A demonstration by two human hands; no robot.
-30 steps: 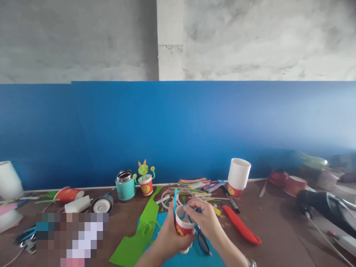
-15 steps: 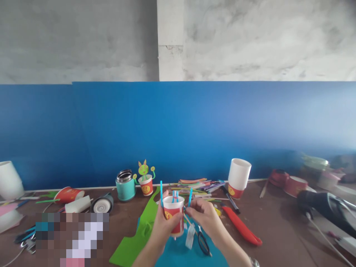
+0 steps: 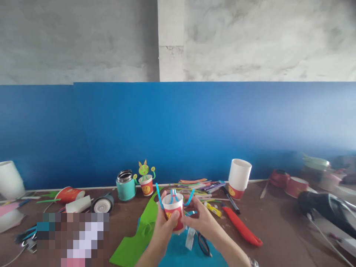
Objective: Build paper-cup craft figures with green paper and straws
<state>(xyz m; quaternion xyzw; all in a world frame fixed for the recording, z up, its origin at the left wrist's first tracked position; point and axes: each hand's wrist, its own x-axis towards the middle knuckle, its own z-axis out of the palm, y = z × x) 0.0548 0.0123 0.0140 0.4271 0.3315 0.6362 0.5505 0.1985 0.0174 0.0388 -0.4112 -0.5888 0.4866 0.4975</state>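
A red and white paper cup is held up near the front middle, with blue straws in it. My left hand is closed round its left side, thumb across the front. At the cup's right side is my right hand, its thumb against the wall and fingers by the bent blue straw. On the left a second blue straw leans outward. Striped blue and white pieces stick up inside the cup. Below lie blue paper and dark-handled scissors, partly hidden by my right hand.
Green paper lies left of the hands. Behind stand a teal jar, a decorated cup and stacked white cups. A glue stick, a red case and several coloured straws lie right of centre.
My right fingers have left the straw's upright part, and my thumb now touches the cup. The right straw leans outward in a bend, the left one tilts more, and the glue stick shows more.
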